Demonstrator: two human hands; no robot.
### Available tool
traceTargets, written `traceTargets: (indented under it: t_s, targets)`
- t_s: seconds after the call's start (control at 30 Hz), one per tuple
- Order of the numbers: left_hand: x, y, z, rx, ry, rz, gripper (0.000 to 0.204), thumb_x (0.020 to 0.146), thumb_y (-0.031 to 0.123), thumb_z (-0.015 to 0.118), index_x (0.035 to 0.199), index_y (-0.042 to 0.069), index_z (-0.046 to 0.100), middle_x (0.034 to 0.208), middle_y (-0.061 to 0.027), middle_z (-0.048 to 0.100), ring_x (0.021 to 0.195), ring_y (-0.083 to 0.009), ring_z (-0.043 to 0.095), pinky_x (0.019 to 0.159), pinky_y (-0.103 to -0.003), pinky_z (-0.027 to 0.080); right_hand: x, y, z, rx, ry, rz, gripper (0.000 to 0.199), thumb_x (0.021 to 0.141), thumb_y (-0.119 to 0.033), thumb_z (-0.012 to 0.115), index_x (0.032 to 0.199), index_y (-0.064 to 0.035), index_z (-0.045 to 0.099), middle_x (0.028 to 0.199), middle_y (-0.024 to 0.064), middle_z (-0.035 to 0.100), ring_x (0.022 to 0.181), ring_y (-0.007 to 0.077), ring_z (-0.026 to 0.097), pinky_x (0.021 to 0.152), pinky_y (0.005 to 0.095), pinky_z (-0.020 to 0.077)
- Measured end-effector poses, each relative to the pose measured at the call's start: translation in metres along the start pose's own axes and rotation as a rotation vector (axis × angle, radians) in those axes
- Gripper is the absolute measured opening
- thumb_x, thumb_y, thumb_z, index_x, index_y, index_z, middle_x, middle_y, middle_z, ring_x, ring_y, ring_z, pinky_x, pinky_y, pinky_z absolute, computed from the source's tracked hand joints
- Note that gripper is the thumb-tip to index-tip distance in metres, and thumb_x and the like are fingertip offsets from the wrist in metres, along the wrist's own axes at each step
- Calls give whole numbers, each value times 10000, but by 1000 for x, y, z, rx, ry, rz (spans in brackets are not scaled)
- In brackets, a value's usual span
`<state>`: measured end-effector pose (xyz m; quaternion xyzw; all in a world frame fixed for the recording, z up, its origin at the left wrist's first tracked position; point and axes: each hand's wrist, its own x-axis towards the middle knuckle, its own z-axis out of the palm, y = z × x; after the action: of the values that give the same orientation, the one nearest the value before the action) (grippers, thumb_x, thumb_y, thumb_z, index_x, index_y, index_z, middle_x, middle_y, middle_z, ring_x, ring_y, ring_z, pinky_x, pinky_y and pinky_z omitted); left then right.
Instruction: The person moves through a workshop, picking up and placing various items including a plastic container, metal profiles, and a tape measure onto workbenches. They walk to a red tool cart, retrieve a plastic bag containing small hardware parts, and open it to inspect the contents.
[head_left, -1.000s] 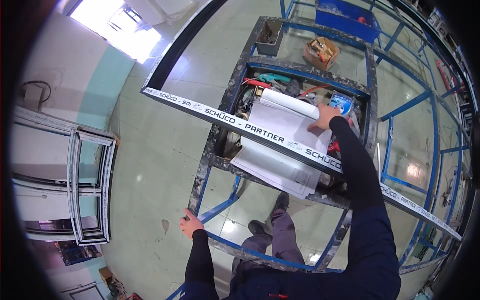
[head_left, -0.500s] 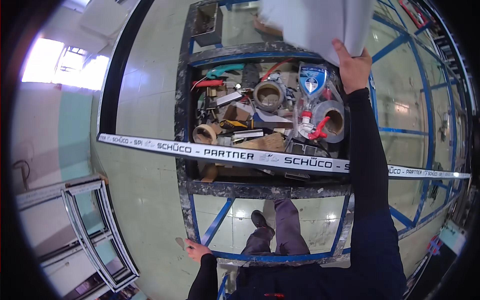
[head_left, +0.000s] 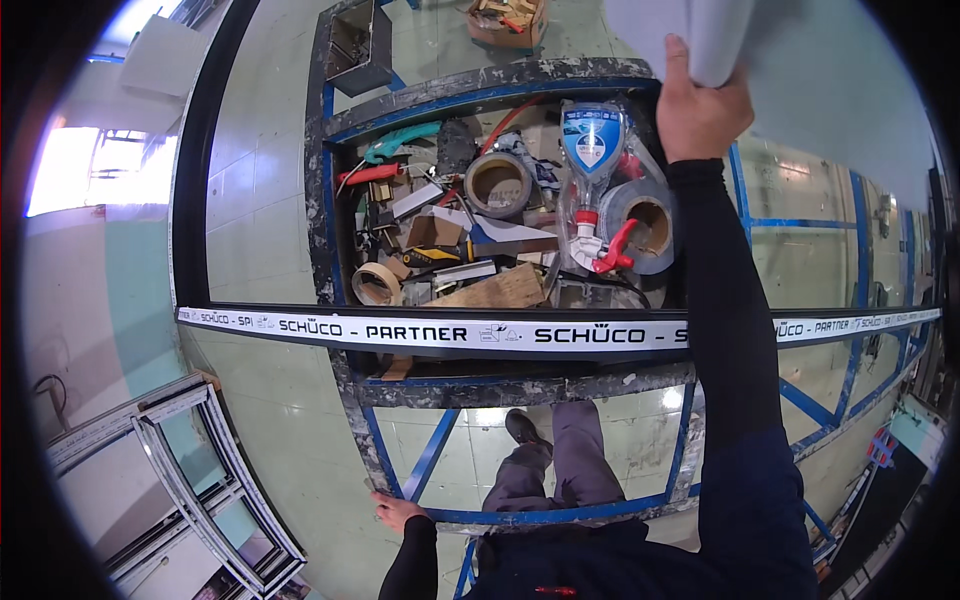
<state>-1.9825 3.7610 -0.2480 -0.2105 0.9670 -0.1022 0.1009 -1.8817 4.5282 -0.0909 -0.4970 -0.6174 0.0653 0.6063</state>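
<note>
My right hand (head_left: pixel 705 108) reaches to the far right and grips the lower edge of a large white sheet (head_left: pixel 800 110), curled where I hold it; its far part runs out of view. My left hand (head_left: pixel 400 511) is low beside the near left corner of the blue metal frame (head_left: pixel 560 516), its fingers loosely apart with nothing in them. A long bar with printed white tape (head_left: pixel 380 332) lies across the frame, passing under my right forearm. Beyond it is a tray holding tape rolls (head_left: pixel 498 186), a clear spray bottle (head_left: pixel 593 150) with a red-and-white trigger and a yellow-black knife (head_left: pixel 440 253).
A black bar (head_left: pixel 205 200) joins the taped bar at the left, forming a corner. White window frames (head_left: pixel 200 470) lean at the lower left. A cardboard box of scraps (head_left: pixel 507 22) and a grey metal box (head_left: pixel 360 45) are at the far end.
The white sheet has swung right and spread across the far right, my right hand still on it. The view has shifted, uncovering the cardboard box. My left hand stays by the frame corner.
</note>
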Motion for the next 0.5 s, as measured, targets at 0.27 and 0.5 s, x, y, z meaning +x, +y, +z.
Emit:
traceTargets:
  t_s: [0.27,0.5]
  targets:
    - [-20,19,-17,-76,143,53,788,964,683,237,1324,44,524,1207,-246,602,1106,-454,568,940,-536,449,-65,-87,-13,595,-790,15,236,771,-182,763,937,-48,660,822,158,690,762,324,688,691,371,533]
    - [-39,36,-37,237,59,127,547,1026,538,273,1464,228,376,1293,-206,528,1103,-397,570,902,-505,471,-119,-89,-2,873,-985,391,328,791,-137,744,1078,-8,649,923,141,706,816,263,685,759,349,525]
